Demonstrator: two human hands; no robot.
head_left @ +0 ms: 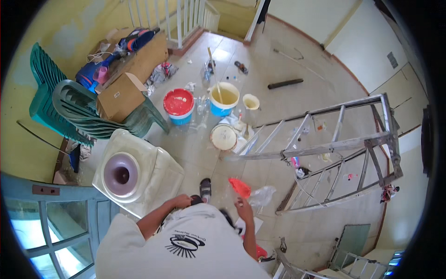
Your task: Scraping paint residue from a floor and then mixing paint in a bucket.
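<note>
My left hand [183, 201] is at my waist, its fingers curled against a dark piece of cloth [197, 200]; what they hold, if anything, I cannot make out. Held out at my right side, my right hand [243, 209] has its fingers partly stretched and apart, with nothing visible in it. Just beyond it on the tiled floor lie a red plastic bag [239, 187] and a crumpled clear plastic bag [262, 195]. A large whitish tank [162, 173] with a purple bowl-shaped opening [121, 175] stands to my left.
A paint-spattered stepladder [320, 148] spreads across the right. Ahead stand a cream-filled bucket [224, 98] with a stick, a red-lidded bucket [179, 106], a jug [251, 102] and a round lid [223, 137]. Stacked green chairs [76, 104] carry a cardboard box [120, 96] at the left.
</note>
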